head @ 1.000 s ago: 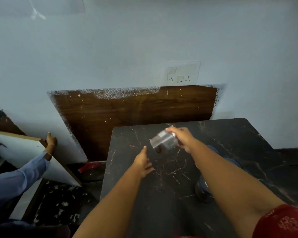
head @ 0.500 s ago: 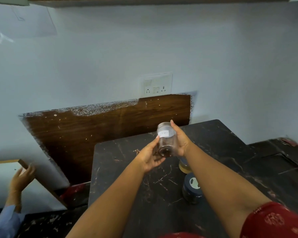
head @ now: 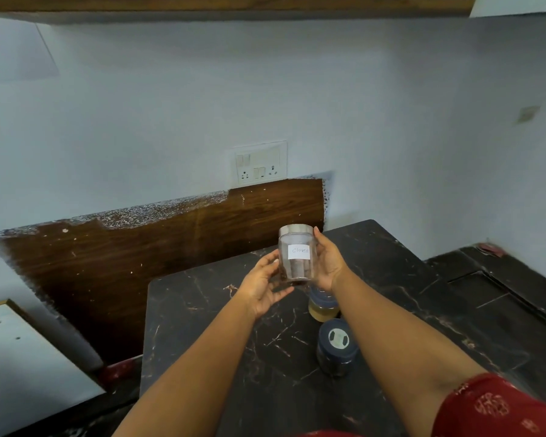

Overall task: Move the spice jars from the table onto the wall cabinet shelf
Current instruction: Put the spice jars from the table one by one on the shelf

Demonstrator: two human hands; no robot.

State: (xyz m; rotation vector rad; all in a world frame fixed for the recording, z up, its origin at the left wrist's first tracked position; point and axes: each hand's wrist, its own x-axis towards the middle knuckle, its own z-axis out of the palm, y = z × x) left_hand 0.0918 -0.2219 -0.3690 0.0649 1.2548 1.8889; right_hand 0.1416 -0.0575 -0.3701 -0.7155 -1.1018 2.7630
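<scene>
Two hands on one jar: the right hand (head: 328, 263) wraps the side of the cloves jar (head: 296, 253), and the left hand (head: 264, 285) cups the opposite side and lower edge with fingers loosely open, more a steadying touch than a clamp. Jar is upright, held in the air above the black marble table (head: 202, 310), label facing the camera, steel lid on top. Clear wall, looks like plastic or glass, can't tell which. Only a small dark layer of contents at the bottom, so probably light. Smooth wall likely slick; best hold is around the body below the lid, not by the lid alone.

Two more jars stand on the table just below the held one: a yellow-filled jar (head: 323, 307) nearly under the right wrist, and a dark blue-lidded jar (head: 338, 348) nearer the camera. Both are untouched.

Cabinet underside (head: 234, 7) runs along the top edge, well above the held jar. Shelf itself isn't visible.
</scene>
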